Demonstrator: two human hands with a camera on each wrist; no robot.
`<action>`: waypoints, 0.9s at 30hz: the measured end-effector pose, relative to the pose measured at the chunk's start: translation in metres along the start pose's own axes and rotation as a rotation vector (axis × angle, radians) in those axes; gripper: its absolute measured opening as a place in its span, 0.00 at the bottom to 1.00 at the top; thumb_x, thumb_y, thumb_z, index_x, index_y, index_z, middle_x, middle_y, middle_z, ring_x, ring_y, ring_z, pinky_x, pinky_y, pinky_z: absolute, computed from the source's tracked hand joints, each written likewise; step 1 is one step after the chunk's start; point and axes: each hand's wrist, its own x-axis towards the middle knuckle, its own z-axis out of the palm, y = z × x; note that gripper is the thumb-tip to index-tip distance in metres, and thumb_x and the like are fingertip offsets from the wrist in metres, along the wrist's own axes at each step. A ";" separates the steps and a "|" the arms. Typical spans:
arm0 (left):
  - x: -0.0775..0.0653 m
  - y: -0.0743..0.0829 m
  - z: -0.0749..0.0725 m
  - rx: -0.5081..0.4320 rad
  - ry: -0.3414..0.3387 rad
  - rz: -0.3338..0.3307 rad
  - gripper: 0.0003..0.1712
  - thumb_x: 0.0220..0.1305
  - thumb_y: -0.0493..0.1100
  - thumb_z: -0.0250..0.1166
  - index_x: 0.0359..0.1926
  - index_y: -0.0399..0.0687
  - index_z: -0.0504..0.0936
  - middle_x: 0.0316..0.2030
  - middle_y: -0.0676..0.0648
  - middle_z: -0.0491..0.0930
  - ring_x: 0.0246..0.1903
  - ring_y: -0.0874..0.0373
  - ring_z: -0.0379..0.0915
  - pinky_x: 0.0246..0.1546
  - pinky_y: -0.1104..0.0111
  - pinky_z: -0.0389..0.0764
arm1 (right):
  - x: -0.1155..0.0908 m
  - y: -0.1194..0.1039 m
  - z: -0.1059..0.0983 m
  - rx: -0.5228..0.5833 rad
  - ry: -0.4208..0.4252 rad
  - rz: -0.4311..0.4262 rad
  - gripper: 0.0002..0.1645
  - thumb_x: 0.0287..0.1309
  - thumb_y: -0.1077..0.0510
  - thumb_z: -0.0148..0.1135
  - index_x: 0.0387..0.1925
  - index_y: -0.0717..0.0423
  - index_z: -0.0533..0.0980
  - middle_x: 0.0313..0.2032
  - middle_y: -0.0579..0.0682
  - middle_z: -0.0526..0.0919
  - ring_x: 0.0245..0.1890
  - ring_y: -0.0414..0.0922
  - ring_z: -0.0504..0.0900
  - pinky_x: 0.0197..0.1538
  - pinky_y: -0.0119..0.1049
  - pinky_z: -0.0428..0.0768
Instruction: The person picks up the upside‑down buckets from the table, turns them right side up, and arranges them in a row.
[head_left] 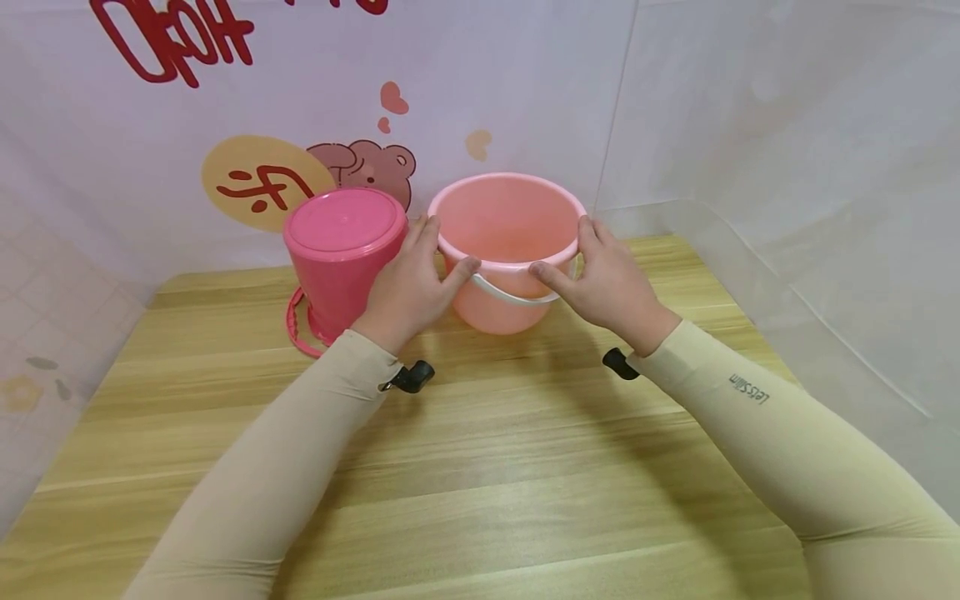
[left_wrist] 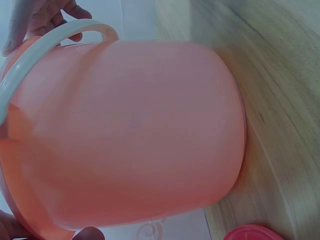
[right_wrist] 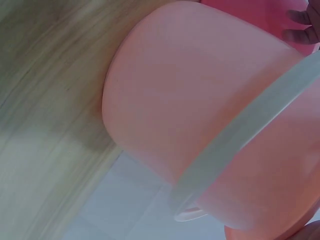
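A light pink bucket (head_left: 504,321) stands upright on the wooden table, its mouth facing up and its white handle (head_left: 513,296) hanging down the front. My left hand (head_left: 412,287) grips the left side of the rim, thumb toward the front and fingers along the outer side. On the opposite side, my right hand (head_left: 611,279) holds the rim the same way. The left wrist view shows the bucket's smooth wall (left_wrist: 135,130) and its base at the tabletop. In the right wrist view, the white handle (right_wrist: 240,135) crosses in front of the wall.
Just left of my left hand, a deep pink bucket (head_left: 337,279) stands upside down, its handle (head_left: 296,333) resting on the table (head_left: 480,483). A white printed sheet (head_left: 510,92) rises behind, and pale sheeting (head_left: 787,183) hangs along the right side.
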 end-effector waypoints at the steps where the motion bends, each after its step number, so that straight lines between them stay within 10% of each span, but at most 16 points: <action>1: 0.001 0.000 0.000 -0.004 0.000 0.002 0.58 0.71 0.78 0.51 0.85 0.46 0.50 0.85 0.46 0.49 0.74 0.38 0.68 0.61 0.41 0.81 | 0.000 0.000 0.000 -0.006 -0.003 0.003 0.69 0.64 0.19 0.54 0.83 0.65 0.46 0.80 0.62 0.57 0.72 0.69 0.67 0.71 0.67 0.70; 27: 0.013 0.003 0.003 -0.045 -0.027 -0.024 0.57 0.71 0.76 0.51 0.85 0.46 0.46 0.85 0.47 0.46 0.81 0.44 0.54 0.71 0.43 0.74 | 0.011 0.004 -0.003 0.030 -0.051 0.059 0.70 0.64 0.19 0.53 0.85 0.61 0.40 0.84 0.58 0.49 0.78 0.72 0.56 0.76 0.69 0.62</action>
